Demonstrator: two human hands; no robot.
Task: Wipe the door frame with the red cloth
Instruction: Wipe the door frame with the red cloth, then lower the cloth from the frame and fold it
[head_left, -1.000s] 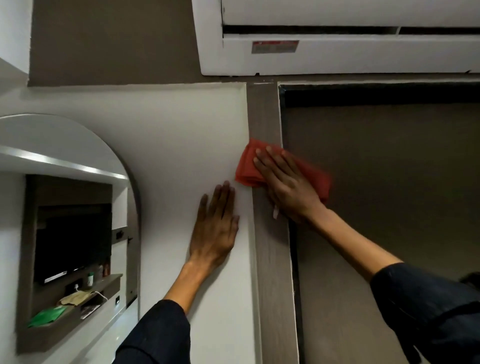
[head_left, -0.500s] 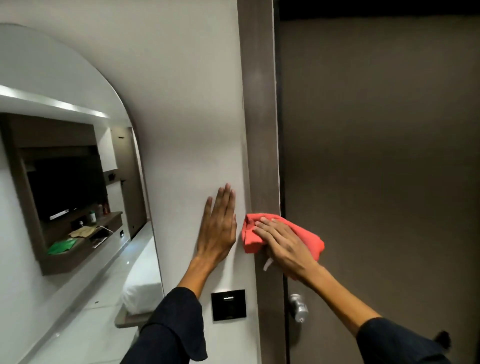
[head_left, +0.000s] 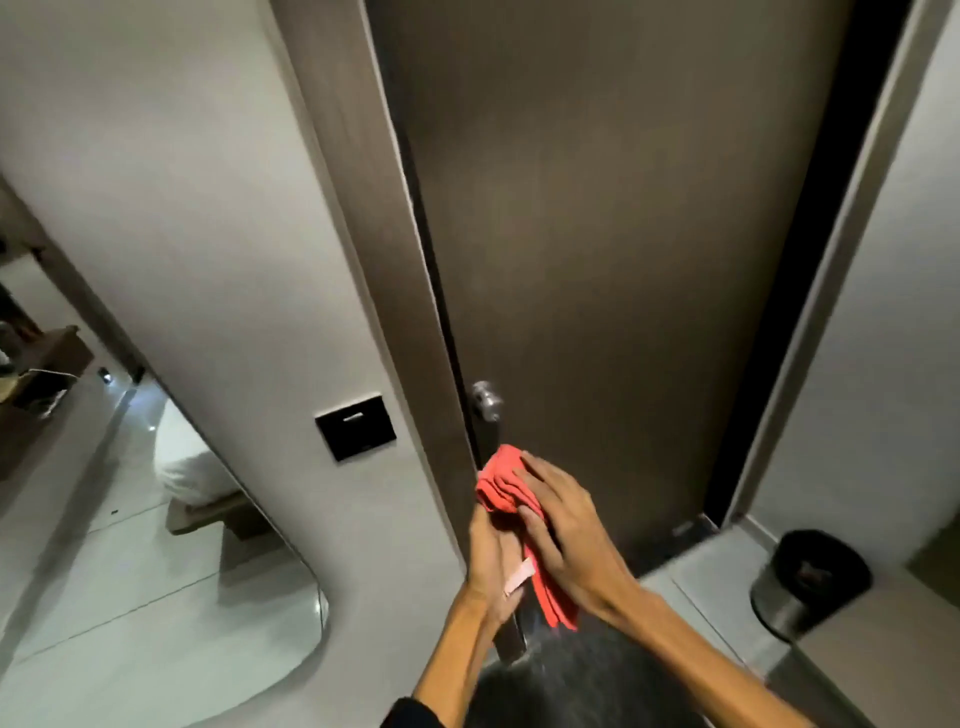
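Below the knob (head_left: 486, 399): both hands, left (head_left: 491, 558) and right (head_left: 563, 525), clutch the cloth (head_left: 501, 486) against the frame (head_left: 415, 312); soft, light, best gripped bunched.

The red cloth (head_left: 511, 499) now sits low on the door frame (head_left: 395, 291), below the door knob (head_left: 487, 400), where before it was above it. The left hand (head_left: 491, 561) is off the white wall (head_left: 208, 218) and meets the right hand (head_left: 566, 530) at the cloth. A bin (head_left: 810, 582) comes into view.
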